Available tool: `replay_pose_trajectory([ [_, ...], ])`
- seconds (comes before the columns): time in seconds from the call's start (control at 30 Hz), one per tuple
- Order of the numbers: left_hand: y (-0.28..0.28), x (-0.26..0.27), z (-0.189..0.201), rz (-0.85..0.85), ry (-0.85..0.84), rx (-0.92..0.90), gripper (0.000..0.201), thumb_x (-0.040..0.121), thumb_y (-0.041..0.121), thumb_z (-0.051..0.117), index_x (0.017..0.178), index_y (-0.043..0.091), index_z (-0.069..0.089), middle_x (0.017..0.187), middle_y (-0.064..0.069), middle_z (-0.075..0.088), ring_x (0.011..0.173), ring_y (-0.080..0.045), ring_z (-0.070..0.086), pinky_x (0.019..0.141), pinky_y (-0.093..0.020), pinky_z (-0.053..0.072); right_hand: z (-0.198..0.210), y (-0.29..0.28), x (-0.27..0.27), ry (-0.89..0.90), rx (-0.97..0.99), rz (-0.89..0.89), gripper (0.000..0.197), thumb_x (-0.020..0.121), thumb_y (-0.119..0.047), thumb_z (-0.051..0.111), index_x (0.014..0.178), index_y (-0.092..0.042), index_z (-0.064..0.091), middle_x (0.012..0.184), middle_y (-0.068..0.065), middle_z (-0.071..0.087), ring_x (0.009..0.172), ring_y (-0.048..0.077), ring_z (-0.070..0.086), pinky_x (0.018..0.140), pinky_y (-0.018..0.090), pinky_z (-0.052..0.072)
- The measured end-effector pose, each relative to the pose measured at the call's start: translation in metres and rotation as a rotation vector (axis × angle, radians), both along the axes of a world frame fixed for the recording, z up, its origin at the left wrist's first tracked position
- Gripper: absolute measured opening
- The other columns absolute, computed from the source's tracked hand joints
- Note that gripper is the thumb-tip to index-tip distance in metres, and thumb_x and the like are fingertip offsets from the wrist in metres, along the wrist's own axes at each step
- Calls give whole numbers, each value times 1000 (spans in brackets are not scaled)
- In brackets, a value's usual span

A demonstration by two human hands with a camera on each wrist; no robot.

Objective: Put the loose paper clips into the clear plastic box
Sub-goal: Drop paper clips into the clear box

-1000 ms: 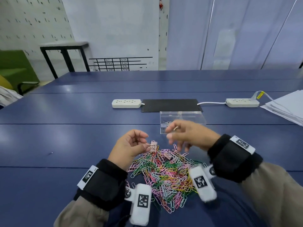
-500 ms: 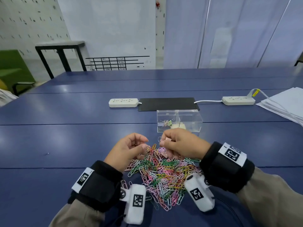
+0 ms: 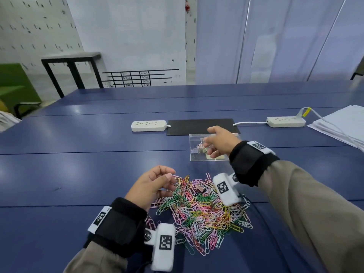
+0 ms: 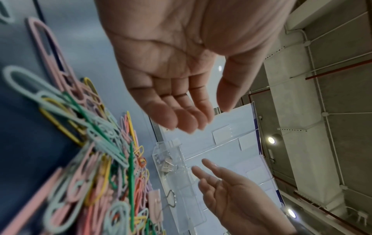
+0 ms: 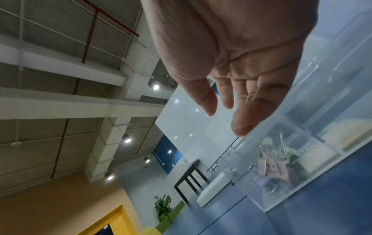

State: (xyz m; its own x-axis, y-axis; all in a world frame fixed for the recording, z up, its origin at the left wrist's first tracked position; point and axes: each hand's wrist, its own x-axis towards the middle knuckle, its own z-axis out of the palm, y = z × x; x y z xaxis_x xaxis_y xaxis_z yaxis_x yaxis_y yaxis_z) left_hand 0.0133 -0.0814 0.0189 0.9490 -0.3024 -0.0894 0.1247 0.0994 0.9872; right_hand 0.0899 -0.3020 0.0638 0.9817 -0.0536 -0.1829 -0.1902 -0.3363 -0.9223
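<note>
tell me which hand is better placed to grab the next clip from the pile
Left. The left hand hovers open and empty at the edge of the paper clip pile, fingertips nearly on it. The right hand is open over the clear plastic box, beyond the pile.

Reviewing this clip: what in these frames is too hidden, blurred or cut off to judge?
- Contents of the clear plastic box: head view, the right hand covers most of it; in the right wrist view they are blurred.
- Left hand fingertips: head view, curled out of sight.
- Paper clips: too tangled to count; blurred in the left wrist view.
- Paper stack: cut off by the head view's right edge.
</note>
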Motion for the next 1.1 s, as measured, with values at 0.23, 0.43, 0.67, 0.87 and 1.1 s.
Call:
replay_pose_trajectory([
  [0.23, 0, -1, 0, -1, -27, 66, 17, 91, 1, 45, 87, 11, 58, 69, -1, 60, 55, -7, 57, 52, -17, 49, -1, -30, -48, -48, -324, 204, 14, 88, -2, 47, 89, -14, 55, 68, 3, 57, 50, 13, 49, 42, 22, 41],
  [0.43, -12, 0, 12, -155, -90, 311, 11, 90, 6, 50, 90, 14, 57, 74, 2, 59, 61, -8, 55, 58, -20, 46, -10, -44, -76, 22, -638, 451, 17, 86, -14, 59, 101, -21, 58, 82, -4, 52, 63, 8, 47, 46, 9, 40],
  [0.67, -38, 11, 31, -323, -335, 897, 14, 85, 19, 59, 99, 18, 60, 78, 6, 56, 68, -11, 51, 71, -29, 47, -17, -12, -61, -10, -771, 567, 22, 82, -23, 65, 102, -23, 57, 75, -10, 51, 73, 13, 51, 67, 25, 42],
  [0.87, -65, 20, 21, -438, -429, 1278, 23, 79, 24, 63, 101, 18, 61, 93, -2, 63, 88, -22, 59, 77, -27, 45, -19, 11, -57, -48, -767, 626, 26, 78, -27, 69, 95, -15, 54, 72, -8, 47, 66, 12, 47, 53, 21, 34],
  [1.1, -62, 21, 16, -312, -358, 1072, 20, 80, 8, 58, 67, 23, 58, 61, 9, 54, 59, -14, 54, 69, -28, 50, -24, -3, -62, 117, -264, 546, 28, 81, 4, 49, 100, -17, 51, 76, 1, 67, 52, 11, 51, 45, 20, 38],
])
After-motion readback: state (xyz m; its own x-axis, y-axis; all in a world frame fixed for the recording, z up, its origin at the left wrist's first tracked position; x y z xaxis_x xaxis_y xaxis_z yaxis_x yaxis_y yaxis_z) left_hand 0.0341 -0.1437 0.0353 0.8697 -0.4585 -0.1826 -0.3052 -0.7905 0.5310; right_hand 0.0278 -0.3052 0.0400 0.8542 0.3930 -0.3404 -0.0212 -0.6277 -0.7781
